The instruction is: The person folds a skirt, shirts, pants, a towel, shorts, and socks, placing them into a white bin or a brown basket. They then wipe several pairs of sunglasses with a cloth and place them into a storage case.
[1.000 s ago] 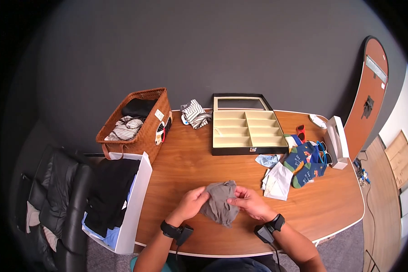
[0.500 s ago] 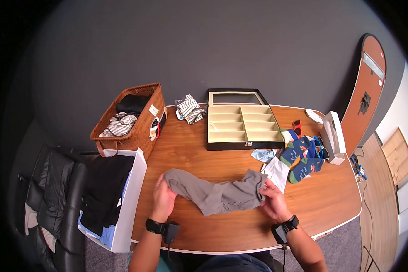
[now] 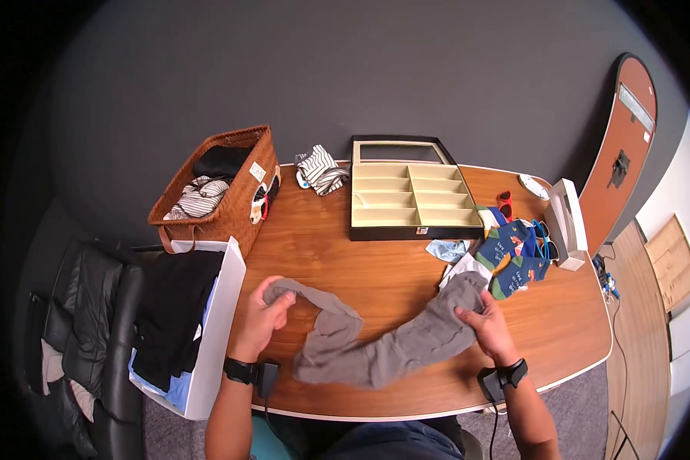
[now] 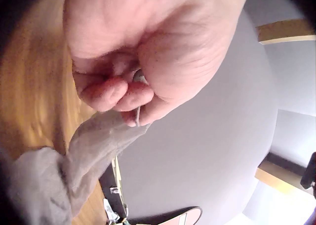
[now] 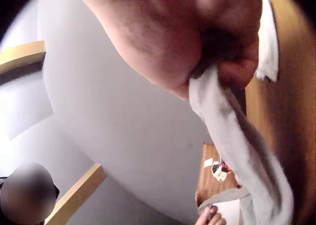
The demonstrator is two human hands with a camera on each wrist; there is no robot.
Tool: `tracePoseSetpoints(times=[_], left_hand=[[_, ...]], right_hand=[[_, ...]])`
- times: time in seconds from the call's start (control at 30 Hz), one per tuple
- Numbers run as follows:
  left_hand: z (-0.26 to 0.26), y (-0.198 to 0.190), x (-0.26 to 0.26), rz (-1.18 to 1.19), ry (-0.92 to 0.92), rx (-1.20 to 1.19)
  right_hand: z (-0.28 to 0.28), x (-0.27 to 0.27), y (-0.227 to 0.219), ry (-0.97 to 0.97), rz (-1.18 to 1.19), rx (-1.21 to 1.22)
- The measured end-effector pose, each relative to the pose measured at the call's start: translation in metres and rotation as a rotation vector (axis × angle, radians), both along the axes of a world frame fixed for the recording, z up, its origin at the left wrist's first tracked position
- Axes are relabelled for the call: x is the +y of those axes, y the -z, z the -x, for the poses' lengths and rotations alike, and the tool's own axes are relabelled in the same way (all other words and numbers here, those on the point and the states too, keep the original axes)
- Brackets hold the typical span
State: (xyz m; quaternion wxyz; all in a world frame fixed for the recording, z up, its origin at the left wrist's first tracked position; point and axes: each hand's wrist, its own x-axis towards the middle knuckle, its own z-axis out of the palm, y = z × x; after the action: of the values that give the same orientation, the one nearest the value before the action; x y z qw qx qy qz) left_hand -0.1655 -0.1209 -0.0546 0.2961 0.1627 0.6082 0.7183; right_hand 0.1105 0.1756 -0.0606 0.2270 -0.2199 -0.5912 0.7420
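Note:
A long grey stocking-like garment [image 3: 391, 356] stretches between the two hands, sagging in the middle close over the wooden table [image 3: 307, 253]. My left hand [image 3: 259, 326] pinches one end between thumb and fingers; in the left wrist view the thin edge of the grey fabric [image 4: 98, 141] shows between the fingertips. At the other end, my right hand [image 3: 492, 333] grips the wider, bunched part with the thumb on top. The right wrist view has the fabric [image 5: 237, 136] running out of the curled fingers. Behind that end lie a partly covered white cloth [image 3: 468, 264] and patterned blue-green socks [image 3: 506, 241].
A black case [image 3: 387, 232] with cream compartments stands open at the back. Left of it are striped cloth [image 3: 322, 170] and a wicker basket [image 3: 245, 207] of clothes. A white box [image 3: 226, 307] holds dark clothing. Red sunglasses [image 3: 504, 203] and a white carton [image 3: 567, 226] are at right.
The grey garment was bunched between both hands, then opened out. Now the hands are farther apart, the left one farther left, the right one farther right, and the garment hangs longer.

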Motion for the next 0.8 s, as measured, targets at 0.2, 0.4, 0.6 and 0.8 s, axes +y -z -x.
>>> tracePoseSetpoints(times=[0.2, 0.4, 0.6, 0.8], left_hand=[[-0.003, 0.005, 0.0, 0.512, 0.059, 0.73], [-0.079, -0.011, 0.041, 0.392, 0.477, 0.773], [-0.114, 0.012, 0.045, 0.457, 0.712, 1.008], [-0.114, 0.032, 0.04, 0.461, 0.663, 1.169]], right_hand=[[-0.02, 0.021, 0.0, 0.027, -0.506, -0.333], [-0.02, -0.003, -0.044, -0.097, -0.69, -0.204], [-0.031, 0.008, -0.084, -0.004, -1.091, -0.397], [-0.053, 0.035, -0.085, 0.034, -1.27, -0.78]])
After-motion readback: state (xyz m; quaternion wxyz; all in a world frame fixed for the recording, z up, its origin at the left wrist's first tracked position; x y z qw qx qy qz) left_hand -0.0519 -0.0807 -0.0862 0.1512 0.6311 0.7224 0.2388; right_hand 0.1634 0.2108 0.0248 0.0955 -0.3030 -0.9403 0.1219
